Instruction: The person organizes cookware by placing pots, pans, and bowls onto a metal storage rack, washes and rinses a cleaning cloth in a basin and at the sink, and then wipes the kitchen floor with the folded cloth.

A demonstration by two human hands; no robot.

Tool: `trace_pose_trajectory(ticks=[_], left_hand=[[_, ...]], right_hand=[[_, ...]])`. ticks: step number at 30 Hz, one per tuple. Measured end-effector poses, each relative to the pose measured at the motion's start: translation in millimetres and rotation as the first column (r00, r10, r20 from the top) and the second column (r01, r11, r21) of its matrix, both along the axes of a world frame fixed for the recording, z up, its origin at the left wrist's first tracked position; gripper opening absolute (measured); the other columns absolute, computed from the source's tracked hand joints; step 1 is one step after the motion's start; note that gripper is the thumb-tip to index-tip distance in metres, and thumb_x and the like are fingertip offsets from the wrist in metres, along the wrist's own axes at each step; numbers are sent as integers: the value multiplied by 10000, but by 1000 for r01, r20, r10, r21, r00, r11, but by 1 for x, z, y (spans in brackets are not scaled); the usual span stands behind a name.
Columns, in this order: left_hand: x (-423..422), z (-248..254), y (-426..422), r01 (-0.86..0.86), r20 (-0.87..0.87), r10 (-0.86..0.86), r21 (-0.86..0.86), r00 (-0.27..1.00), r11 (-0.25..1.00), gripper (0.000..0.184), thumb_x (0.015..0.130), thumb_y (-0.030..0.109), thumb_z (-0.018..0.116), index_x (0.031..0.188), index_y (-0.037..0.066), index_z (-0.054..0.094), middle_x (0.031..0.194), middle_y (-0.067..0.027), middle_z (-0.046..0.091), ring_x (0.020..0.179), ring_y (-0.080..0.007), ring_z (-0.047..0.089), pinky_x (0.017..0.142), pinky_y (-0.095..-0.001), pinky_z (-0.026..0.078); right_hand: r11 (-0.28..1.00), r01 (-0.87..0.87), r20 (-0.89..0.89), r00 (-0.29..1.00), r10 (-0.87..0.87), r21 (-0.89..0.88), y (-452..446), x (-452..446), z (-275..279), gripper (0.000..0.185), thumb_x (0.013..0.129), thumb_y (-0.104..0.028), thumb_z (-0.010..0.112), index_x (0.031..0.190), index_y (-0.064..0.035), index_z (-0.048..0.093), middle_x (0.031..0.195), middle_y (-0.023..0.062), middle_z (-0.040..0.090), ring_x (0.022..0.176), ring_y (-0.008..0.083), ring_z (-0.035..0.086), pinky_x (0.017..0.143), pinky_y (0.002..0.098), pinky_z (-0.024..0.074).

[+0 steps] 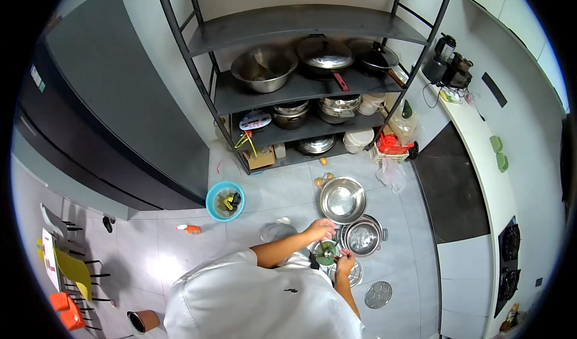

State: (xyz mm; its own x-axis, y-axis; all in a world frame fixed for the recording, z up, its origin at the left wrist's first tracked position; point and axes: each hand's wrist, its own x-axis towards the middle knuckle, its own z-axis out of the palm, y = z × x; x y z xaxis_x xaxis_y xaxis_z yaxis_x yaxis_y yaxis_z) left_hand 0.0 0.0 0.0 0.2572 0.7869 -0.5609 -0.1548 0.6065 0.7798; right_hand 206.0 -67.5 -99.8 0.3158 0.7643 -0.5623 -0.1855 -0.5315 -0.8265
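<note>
My left hand [320, 229] is just above a round green thing [326, 252] with a shiny centre, in front of my body. Its fingers look curled, but what they hold, if anything, is too small to make out. At the right side of the green thing, my right hand [345, 262] has its fingers closed at a small dark part, perhaps a handle. Under and beside it lies a shiny metal piece [356, 274], partly covered by my right hand. A stainless steel pot [363, 238] stands close to the right, with a wide steel basin [343, 200] beyond.
A perforated metal disc [378, 295] lies on the floor to the right. Several onions [318, 182] lie behind the basin. A blue tub [225, 201] and an orange spray bottle [189, 229] are on the left. A black shelf rack [312, 86] with pans stands ahead.
</note>
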Motion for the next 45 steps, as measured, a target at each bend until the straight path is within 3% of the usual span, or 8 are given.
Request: trace_pose_trajectory(ticks=[3, 5, 15, 21, 25, 28, 36, 45], left_hand=[[-26, 32, -30, -14, -47, 14, -8, 999, 1000, 288, 961, 196, 535, 1218, 69, 560, 1084, -89, 692, 815, -142, 657, 611, -245, 489], [-27, 31, -17, 19, -43, -19, -16, 999, 1000, 306, 945, 229, 582, 1221, 98, 571, 1115, -69, 689, 879, -141, 652, 731, -286, 536], [-10, 40, 17, -14, -45, 13, -32, 999, 999, 295, 960, 255, 572, 1201, 86, 575, 1046, -60, 698, 813, -136, 652, 663, -294, 512], [0, 38, 25, 103, -76, -107, -50, 991, 993, 286, 971, 270, 572, 1202, 102, 570, 1111, -72, 685, 892, -167, 653, 710, -293, 521], [-2, 20, 24, 157, -55, -161, -68, 985, 985, 285, 972, 249, 569, 1210, 93, 569, 1109, -87, 685, 896, -180, 662, 702, -318, 545], [-8, 10, 26, 128, -76, -134, -73, 988, 989, 262, 972, 282, 576, 1152, 94, 604, 1008, -72, 708, 773, -179, 665, 599, -298, 518], [-30, 10, 35, 99, -140, -105, -48, 985, 994, 315, 942, 261, 587, 1209, 94, 583, 1076, -93, 705, 822, -182, 668, 615, -319, 512], [-32, 14, 31, 152, -156, -165, -90, 974, 984, 350, 933, 283, 600, 1233, 103, 576, 1092, -86, 710, 850, -185, 686, 680, -316, 536]], right_hand=[[999, -40, -123, 992, 38, -19, -34, -27, 12, 362, 819, 126, 368, 1101, 40, 579, 1035, 161, 650, 650, 244, 667, 497, 314, 534], [997, -65, 19, 998, 65, 34, -15, -8, -24, 340, 844, 111, 363, 1099, 37, 576, 1045, 157, 649, 665, 256, 674, 510, 328, 551], [999, 35, 229, 973, -28, -28, -3, 16, 67, 140, 985, -75, 485, 1024, 1, 596, 896, 114, 706, 468, 180, 584, 377, 307, 476], [998, -13, 306, 952, -6, 61, -15, 27, 41, 120, 967, -75, 564, 1015, 16, 626, 846, 126, 728, 448, 160, 555, 373, 310, 419], [997, 34, 224, 975, -18, -68, -20, 31, 40, 127, 952, -31, 558, 1049, 24, 619, 851, 118, 727, 472, 178, 582, 375, 311, 425], [995, 11, 348, 937, 25, -100, -18, 24, 33, 172, 914, 21, 520, 1053, 16, 622, 865, 107, 719, 595, 193, 638, 418, 305, 479], [997, 0, 164, 986, 11, -72, -12, 6, 26, 234, 960, -55, 438, 1120, 17, 593, 985, 132, 693, 661, 206, 636, 475, 328, 512], [990, 109, 51, 993, -105, -90, -19, 12, 1, 199, 925, 35, 479, 1088, 46, 594, 948, 145, 695, 699, 224, 669, 470, 347, 567]])
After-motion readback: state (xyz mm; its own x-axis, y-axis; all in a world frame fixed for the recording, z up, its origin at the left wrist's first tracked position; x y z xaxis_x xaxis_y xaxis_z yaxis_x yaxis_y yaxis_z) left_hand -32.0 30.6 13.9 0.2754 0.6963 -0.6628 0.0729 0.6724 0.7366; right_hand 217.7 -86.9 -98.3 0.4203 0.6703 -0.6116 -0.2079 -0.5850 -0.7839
